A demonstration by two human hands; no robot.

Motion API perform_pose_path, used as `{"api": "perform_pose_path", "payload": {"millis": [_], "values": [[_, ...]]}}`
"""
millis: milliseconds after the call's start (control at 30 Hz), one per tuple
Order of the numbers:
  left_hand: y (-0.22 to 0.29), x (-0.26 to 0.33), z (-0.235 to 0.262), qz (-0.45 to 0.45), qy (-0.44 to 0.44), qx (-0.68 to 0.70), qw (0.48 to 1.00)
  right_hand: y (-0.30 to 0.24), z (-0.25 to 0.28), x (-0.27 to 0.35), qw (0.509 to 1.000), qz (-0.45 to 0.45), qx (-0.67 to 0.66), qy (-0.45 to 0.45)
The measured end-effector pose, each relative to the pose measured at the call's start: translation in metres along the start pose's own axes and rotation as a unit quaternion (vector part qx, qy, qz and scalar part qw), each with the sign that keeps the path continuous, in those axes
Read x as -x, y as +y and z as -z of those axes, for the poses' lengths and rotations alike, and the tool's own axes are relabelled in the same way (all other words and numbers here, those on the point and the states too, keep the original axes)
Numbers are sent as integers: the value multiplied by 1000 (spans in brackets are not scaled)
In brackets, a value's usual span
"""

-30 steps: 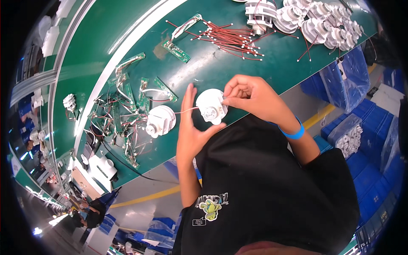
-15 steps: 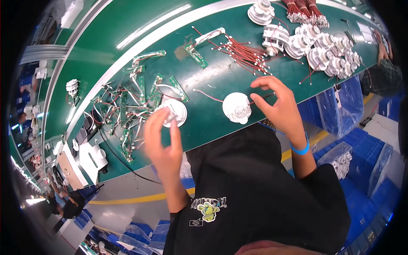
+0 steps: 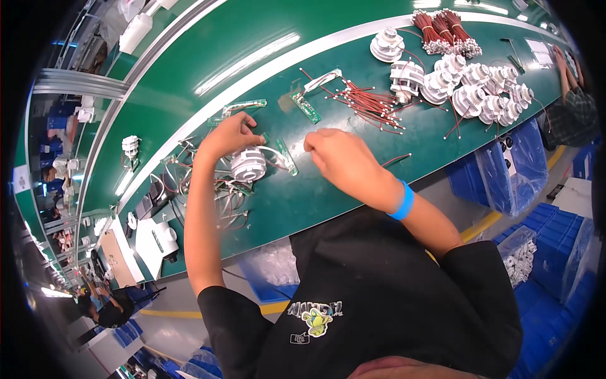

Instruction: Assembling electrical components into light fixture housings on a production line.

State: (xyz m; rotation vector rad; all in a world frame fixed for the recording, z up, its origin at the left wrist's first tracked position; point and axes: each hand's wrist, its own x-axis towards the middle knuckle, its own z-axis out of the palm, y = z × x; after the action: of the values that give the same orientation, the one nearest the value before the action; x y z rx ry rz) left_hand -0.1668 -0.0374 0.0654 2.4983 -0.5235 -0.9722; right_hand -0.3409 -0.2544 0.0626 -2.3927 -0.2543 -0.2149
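Observation:
My left hand (image 3: 232, 137) is just above a white round ribbed assembly (image 3: 248, 165) on the green bench. Its thumb and forefinger are apart, with nothing visible between them. A white lead runs from beside the assembly to a narrow green circuit board (image 3: 286, 158). My right hand (image 3: 346, 163) is over the bench to the right, fingers curled and closed; whatever they hold, if anything, is hidden. A short red wire (image 3: 396, 160) with a white end lies beside its wrist. The separate white disc seen before is out of sight.
Loose red wires (image 3: 369, 104) lie beyond my right hand, with white assemblies (image 3: 470, 95) and bundled red wires (image 3: 445, 31) farther right. Tangled leads and boards (image 3: 230, 199) spread at left, near a white device (image 3: 165, 238). Blue bins (image 3: 470, 177) stand below the bench edge; another person's arm (image 3: 566, 72) shows far right.
My left hand moved away to the far side of the white assembly, which now looks taller. My right hand swung left and its fingers closed. The view shifted slightly.

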Motion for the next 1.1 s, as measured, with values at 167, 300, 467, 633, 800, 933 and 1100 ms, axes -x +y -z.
{"api": "perform_pose_path", "payload": {"millis": [167, 300, 467, 633, 800, 933, 1100], "values": [[-7, -8, 1, -45, -93, 22, 994, 3, 23, -5, 966, -76, -245, -9], [-4, -5, -2, -91, -46, 58, 993, 8, 29, -4, 887, -129, -443, -22], [-6, 2, -2, -120, -34, 52, 991, 8, 38, -4, 845, -129, -519, 24], [1, 7, 2, -134, 51, 12, 990, 3, 41, 0, 855, -87, -506, 76], [17, 17, 5, -74, 35, -137, 987, 10, 35, 5, 855, -54, -508, 87], [13, 27, 10, -82, 13, -136, 987, 9, 34, 6, 870, -57, -476, 113], [29, 62, 9, -113, 114, -163, 973, 13, 33, 8, 870, -78, -477, 102]]}}
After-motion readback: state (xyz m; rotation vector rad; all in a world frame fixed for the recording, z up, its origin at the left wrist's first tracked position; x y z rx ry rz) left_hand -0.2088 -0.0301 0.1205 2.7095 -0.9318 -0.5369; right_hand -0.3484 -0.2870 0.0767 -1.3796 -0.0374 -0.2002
